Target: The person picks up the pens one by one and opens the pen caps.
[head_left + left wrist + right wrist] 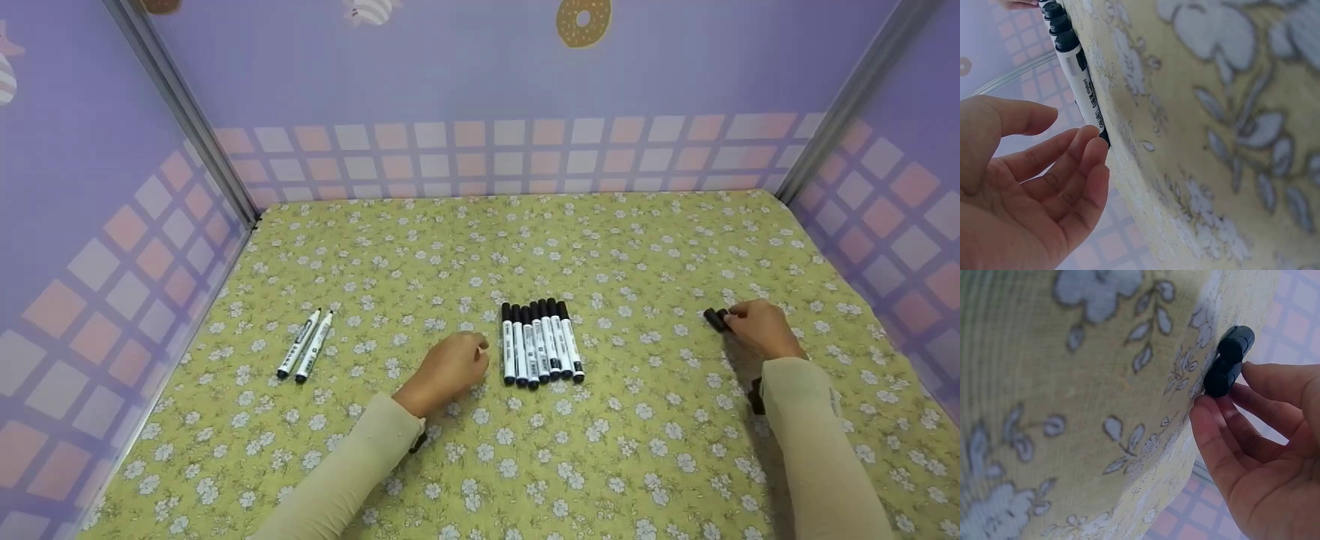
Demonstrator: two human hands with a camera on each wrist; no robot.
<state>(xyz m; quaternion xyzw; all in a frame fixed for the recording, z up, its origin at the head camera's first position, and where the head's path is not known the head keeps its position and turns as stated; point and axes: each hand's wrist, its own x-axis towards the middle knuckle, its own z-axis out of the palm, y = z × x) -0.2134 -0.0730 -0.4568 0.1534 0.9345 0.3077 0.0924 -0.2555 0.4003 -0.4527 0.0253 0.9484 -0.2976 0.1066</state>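
Note:
Several white markers with black caps [541, 343] lie side by side in a row at the middle of the flowered cloth [600, 247]. My left hand [472, 352] rests just left of the row. In the left wrist view its [1069, 132] loosely bent fingertips [1094, 147] touch the bottom end of the nearest marker [1081, 79], holding nothing. Far to the right, my right hand [739, 315] sits against two loose black caps [716, 319]. In the right wrist view that hand [1230, 402] has fairly straight fingers, and the tips touch the caps [1229, 360] lying on the cloth.
Two more capped markers [305, 345] lie together at the left, near the cloth's edge. Purple walls with a tile pattern [487, 157] close in the back and both sides. Metal posts [187, 112] stand in the corners.

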